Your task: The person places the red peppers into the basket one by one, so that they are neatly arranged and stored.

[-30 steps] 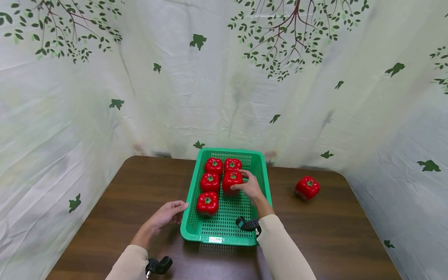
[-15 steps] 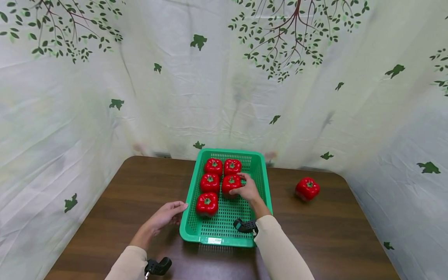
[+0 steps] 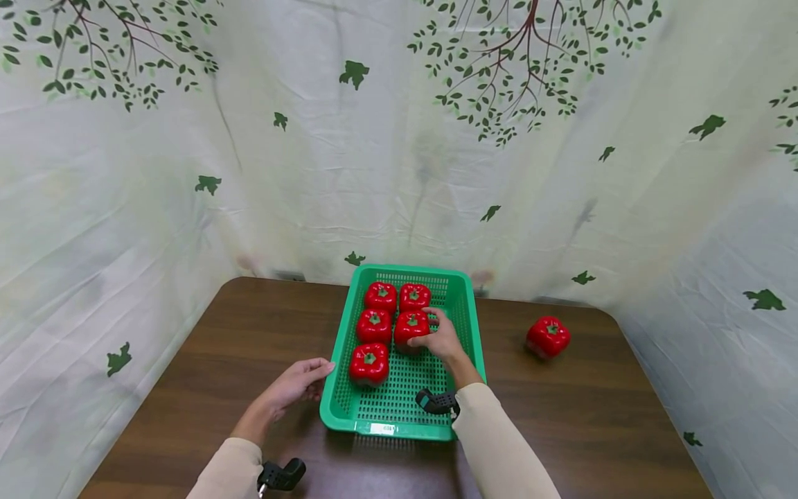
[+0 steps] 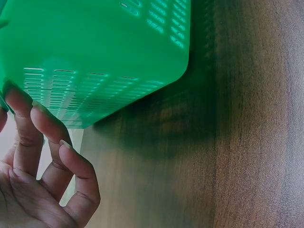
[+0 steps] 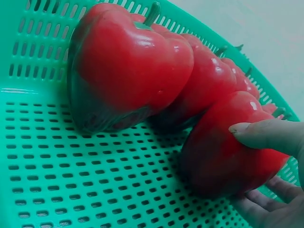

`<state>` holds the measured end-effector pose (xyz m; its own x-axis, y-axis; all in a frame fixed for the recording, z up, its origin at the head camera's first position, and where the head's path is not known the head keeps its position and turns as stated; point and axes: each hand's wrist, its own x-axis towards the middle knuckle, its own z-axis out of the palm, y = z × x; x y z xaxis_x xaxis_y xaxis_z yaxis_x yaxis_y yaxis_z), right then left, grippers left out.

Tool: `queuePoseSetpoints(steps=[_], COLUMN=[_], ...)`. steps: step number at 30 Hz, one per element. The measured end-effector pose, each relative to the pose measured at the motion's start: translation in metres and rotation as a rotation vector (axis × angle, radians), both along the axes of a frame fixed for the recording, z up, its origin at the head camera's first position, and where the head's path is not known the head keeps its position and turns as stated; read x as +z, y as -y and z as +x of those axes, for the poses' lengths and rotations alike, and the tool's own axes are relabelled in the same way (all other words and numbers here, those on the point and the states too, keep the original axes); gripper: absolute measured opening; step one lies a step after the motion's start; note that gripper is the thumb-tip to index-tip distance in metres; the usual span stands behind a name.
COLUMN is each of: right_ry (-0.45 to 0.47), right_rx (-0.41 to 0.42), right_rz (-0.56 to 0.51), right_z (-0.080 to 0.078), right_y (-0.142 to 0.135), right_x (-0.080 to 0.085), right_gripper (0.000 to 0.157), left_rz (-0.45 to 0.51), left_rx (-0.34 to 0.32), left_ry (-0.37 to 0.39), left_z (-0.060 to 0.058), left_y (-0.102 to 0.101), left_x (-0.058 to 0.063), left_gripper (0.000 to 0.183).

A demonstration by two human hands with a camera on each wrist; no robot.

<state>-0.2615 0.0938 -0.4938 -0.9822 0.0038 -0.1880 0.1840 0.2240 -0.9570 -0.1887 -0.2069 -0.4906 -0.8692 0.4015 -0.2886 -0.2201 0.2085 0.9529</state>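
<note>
In the head view my right hand [image 3: 439, 337] grips a red bell pepper [image 3: 409, 326] inside the green basket [image 3: 399, 431]. The right wrist view shows my thumb across the side of this bell pepper [image 5: 223, 152] and fingers under its far side; it sits on or just over the perforated floor. Several more red bell peppers [image 3: 369, 364] stand around it, stems up, in the left and far part of the basket. My left hand [image 3: 298, 381] pinches the basket's left rim, its other fingers [image 4: 78, 166] loosely curled outside the wall. The thumb is mostly hidden in the left wrist view.
Another red bell pepper [image 3: 548, 337] lies tilted on the brown wooden table [image 3: 592, 416], right of the basket. A white cloth [image 3: 324, 173] with leaf prints hangs behind and beside the table. Bare basket floor [image 3: 411, 395] shows at the near right.
My right hand has lowered the bell pepper down into the basket, beside the others, and then stayed there. The basket has shifted very slightly. My left hand keeps its place at the rim.
</note>
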Motion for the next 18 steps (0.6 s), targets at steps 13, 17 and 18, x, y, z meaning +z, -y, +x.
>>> queuePoseSetpoints(steps=[13, 17, 18], right_ry=[-0.002, -0.007, -0.008], right_rx=[0.01, 0.017, 0.02], right_rz=[0.018, 0.023, 0.02], right_z=[-0.0004, 0.0007, 0.0011], right_y=[0.0003, 0.0006, 0.0007], right_x=[0.0014, 0.0046, 0.0058], right_gripper=[0.075, 0.074, 0.074], left_rz=[-0.003, -0.003, -0.003], left_rx=[-0.002, -0.006, -0.005], left_ry=[-0.006, -0.009, -0.007], left_z=[-0.0004, -0.0005, -0.0004], left_y=[-0.0003, -0.0008, -0.0009], left_x=[0.0005, 0.0011, 0.0013], left_gripper=[0.042, 0.042, 0.042])
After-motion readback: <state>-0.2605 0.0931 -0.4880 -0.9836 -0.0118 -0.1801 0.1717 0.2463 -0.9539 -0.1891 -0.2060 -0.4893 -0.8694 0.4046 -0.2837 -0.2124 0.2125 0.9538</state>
